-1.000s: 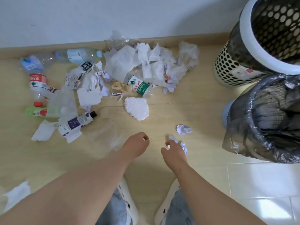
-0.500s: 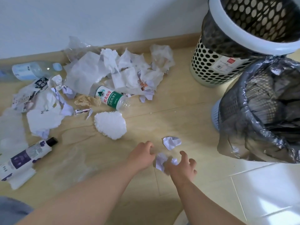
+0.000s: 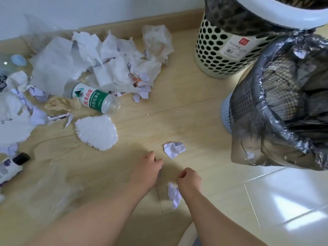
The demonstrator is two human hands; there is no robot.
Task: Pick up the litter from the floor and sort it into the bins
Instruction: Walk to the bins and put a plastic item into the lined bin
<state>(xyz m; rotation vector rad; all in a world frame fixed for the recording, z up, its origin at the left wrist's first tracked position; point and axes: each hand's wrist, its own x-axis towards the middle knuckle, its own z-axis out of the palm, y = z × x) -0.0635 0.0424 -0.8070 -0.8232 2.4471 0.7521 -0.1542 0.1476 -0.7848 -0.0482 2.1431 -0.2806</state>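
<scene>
Paper scrap (image 3: pixel 174 194), previously loose on floor (image 3: pixel 177 121), now clutched in right hand (image 3: pixel 189 180) grip; left hand (image 3: pixel 149 167) loosely curled, empty. Carry to lined bin (image 3: pixel 229 112) judged next.

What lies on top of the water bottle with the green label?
A white tissue sheet lies over the base end of the water bottle. Its label and neck show; the base is covered, so its state cannot be seen.
</scene>
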